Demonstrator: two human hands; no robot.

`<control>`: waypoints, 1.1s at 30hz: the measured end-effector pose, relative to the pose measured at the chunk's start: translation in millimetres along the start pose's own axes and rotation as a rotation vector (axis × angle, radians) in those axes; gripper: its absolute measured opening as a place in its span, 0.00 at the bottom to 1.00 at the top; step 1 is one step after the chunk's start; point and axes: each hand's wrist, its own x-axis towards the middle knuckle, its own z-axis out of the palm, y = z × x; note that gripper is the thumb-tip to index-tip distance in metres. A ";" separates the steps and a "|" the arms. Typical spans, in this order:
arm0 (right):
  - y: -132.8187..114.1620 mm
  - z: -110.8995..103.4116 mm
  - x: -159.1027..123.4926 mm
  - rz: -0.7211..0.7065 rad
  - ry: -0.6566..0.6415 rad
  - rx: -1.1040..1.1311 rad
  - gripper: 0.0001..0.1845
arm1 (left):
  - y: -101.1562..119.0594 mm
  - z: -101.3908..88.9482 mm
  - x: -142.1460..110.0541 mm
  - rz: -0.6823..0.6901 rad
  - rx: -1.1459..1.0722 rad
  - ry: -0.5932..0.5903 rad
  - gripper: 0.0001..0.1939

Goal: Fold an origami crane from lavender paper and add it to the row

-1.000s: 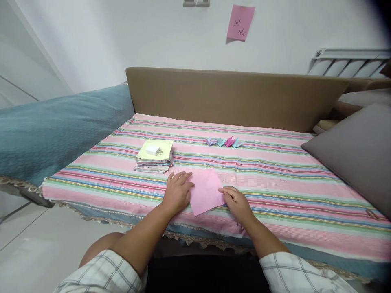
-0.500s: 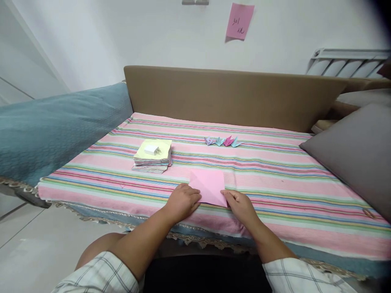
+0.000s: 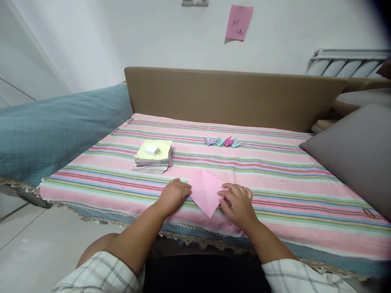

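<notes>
A pink sheet of origami paper (image 3: 206, 191) lies on the striped cloth, turned so that one corner points at me. A faint crease runs down it from the far corner to the near one. My left hand (image 3: 174, 196) holds its left corner, fingers together at the edge. On the opposite side, the bent fingers of my right hand (image 3: 237, 203) grip the right corner, and their tips partly cover it. Beyond the sheet stand several small folded paper cranes (image 3: 222, 141) in a row, purple, light blue and magenta.
To the left is a stack of square paper (image 3: 152, 160) with a white plug adapter (image 3: 152, 150) on top. The striped cloth (image 3: 275, 183) covers the seat, backed by a brown board (image 3: 229, 95). A grey cushion (image 3: 357, 138) is at right, a blue-covered armrest (image 3: 67, 118) at left.
The pink sheet has been rotated from lying square to me to lying as a diamond. My left hand has moved slightly left, and my right hand has shifted its grip to the right corner.
</notes>
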 end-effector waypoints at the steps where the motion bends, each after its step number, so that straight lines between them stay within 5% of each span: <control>1: 0.9 0.8 -0.2 -0.042 -0.036 0.006 0.14 | -1.3 -1.0 -0.4 0.012 0.001 -0.020 0.09; 7: 9.9 7.3 -1.8 -0.082 -0.185 0.060 0.24 | -5.5 -2.9 -2.9 0.020 -0.033 -0.063 0.10; 22: 29.0 13.4 3.8 0.039 -0.171 0.089 0.12 | -9.1 -3.0 -6.1 0.026 -0.033 -0.046 0.10; 33: 32.6 11.5 6.5 0.094 -0.157 0.169 0.08 | -11.5 -9.5 -6.8 -0.224 -0.059 -0.042 0.08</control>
